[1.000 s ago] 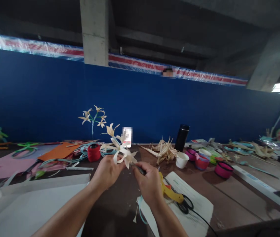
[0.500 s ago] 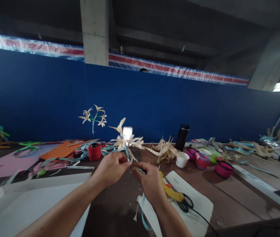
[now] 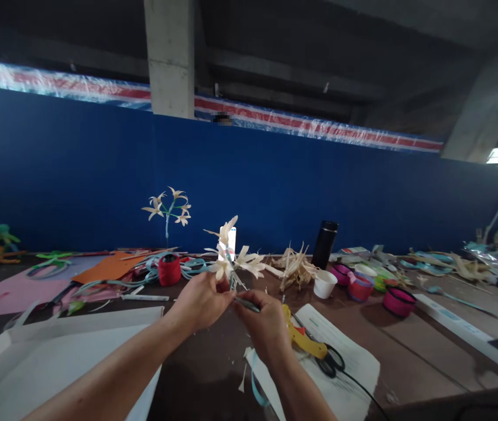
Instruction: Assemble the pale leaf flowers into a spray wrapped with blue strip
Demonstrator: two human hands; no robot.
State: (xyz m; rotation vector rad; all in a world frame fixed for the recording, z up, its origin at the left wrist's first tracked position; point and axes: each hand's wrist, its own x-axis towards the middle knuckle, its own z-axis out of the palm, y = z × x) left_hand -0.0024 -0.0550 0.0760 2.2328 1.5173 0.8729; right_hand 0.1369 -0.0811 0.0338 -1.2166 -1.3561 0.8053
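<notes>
In the head view, a spray of cream handmade flowers (image 3: 249, 262), which looks like dried husk, stands upright over my hands. My left hand (image 3: 202, 301) is closed, pinching the spray's stem below the blooms. Close beside it, my right hand (image 3: 263, 324) is closed on a narrow pale grey-blue strip (image 3: 249, 304) that meets the stem's lower end. The fingertips of both hands nearly touch, and the exact grip is partly hidden. Beneath my right wrist lie a yellow glue gun (image 3: 305, 342) and black-handled scissors (image 3: 332, 359) on a printed sheet (image 3: 354, 368).
A finished flower spray (image 3: 167, 207) stands at the back left, near a red roll (image 3: 169, 270). A white tray (image 3: 77, 351) lies left. Dried husks (image 3: 296, 269), a black bottle (image 3: 325, 245), a paper cup (image 3: 325, 283) and a power strip (image 3: 468, 333) are rightward.
The flower spray has turned and shifted slightly right and down, its blooms now facing differently. Both hands keep their hold, almost in the same place.
</notes>
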